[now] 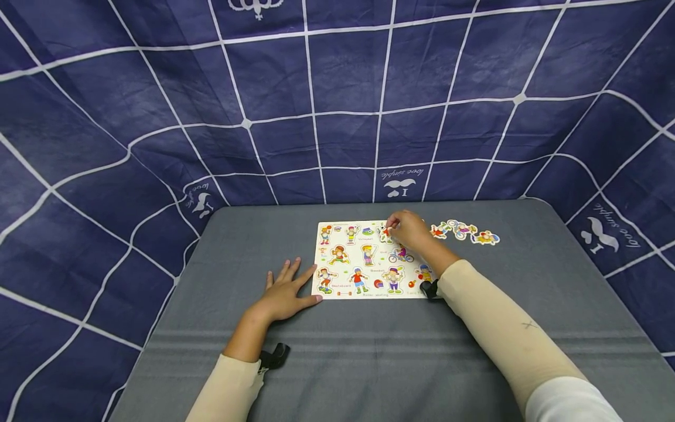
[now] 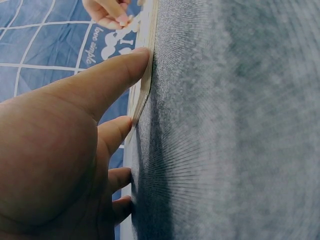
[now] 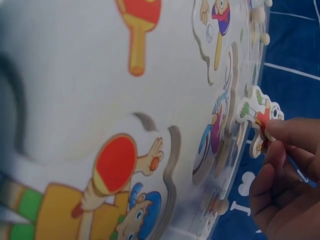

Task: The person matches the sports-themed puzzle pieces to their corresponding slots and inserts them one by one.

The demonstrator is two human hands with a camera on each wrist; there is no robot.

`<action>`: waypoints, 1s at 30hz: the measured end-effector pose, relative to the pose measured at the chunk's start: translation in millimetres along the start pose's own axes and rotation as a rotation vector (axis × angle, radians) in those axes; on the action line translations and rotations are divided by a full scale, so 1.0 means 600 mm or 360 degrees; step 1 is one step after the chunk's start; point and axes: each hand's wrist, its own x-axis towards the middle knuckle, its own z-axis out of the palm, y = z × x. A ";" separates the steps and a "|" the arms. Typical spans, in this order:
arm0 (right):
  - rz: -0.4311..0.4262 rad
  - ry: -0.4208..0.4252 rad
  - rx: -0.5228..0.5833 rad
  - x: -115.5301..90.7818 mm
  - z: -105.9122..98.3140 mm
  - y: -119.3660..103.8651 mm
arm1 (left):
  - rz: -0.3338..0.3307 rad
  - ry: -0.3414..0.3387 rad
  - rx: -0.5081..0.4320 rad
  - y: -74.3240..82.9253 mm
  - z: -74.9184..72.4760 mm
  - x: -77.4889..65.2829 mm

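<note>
A light wooden puzzle board (image 1: pixel 345 275) with printed sports figures lies on the grey table. Over its top edge, right of the middle, my right hand (image 1: pixel 411 230) pinches a puzzle piece (image 3: pixel 262 117) between thumb and fingers. This piece shows a figure in red with a black-and-white ball. In the right wrist view it is tilted against the board surface; whether it sits in a recess, I cannot tell. My left hand (image 1: pixel 282 298) rests with spread fingers at the board's left side, its thumb (image 2: pixel 135 65) and index finger touching the edge.
Several loose puzzle pieces (image 1: pixel 485 237) lie just right of the board, near the table's back. The grey table (image 1: pixel 337 363) meets a blue curtain (image 1: pixel 348 140) with white lines behind and at the sides. My right forearm crosses the board's lower right corner.
</note>
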 end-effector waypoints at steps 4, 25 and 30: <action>0.0001 -0.0013 -0.0017 0.004 0.006 -0.001 | -0.0001 -0.0009 -0.0004 0.000 0.000 0.000; 0.0040 -0.0103 -0.0116 0.025 0.022 0.006 | 0.0003 -0.0006 0.0006 -0.001 0.001 0.001; 0.0031 -0.0096 -0.0113 0.027 0.026 0.011 | 0.0007 0.0000 0.0001 -0.001 0.000 0.001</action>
